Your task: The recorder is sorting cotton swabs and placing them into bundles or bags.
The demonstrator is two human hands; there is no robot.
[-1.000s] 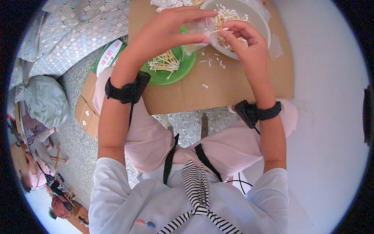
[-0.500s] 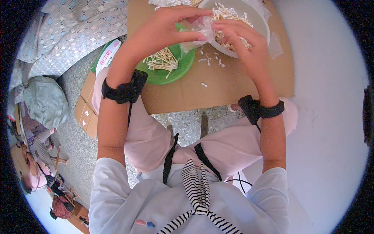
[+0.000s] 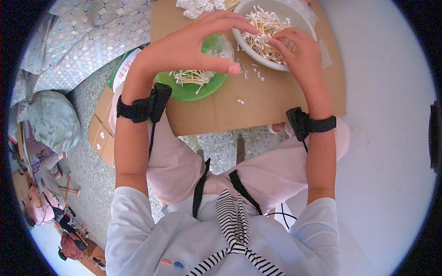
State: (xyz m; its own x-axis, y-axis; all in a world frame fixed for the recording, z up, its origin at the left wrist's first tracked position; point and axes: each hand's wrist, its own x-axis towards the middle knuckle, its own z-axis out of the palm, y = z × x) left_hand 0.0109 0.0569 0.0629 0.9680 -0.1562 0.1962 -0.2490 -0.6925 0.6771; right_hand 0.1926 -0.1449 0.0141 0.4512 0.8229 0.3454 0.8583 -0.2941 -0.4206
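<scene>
My left hand [image 3: 202, 43] is open, thumb and fingers spread wide with nothing between them. It hovers over a green plastic basket [image 3: 197, 95] that holds loose cotton swabs [image 3: 193, 78]. A clear plastic bag [image 3: 225, 48] lies at the basket's far right side, partly behind that hand. Over the white bowl [image 3: 307, 20], full of cotton swabs [image 3: 264, 30], my right hand [image 3: 301, 48] is curled. Its thumb and fingertips come together at the swabs; whatever is between them is too small to make out.
Both containers stand on a brown cardboard surface [image 3: 202, 119]. Small white bits [image 3: 240, 101] are scattered there. More swabs [image 3: 202, 5] lie at the far edge, and clear plastic wrap [image 3: 324, 54] lies beside the bowl. A white wall [image 3: 386, 115] rises at the right.
My hands have parted. The clear bag has left my fingers and now lies at the green basket. The left hand has opened wider; the right has curled down at the swabs in the bowl.
</scene>
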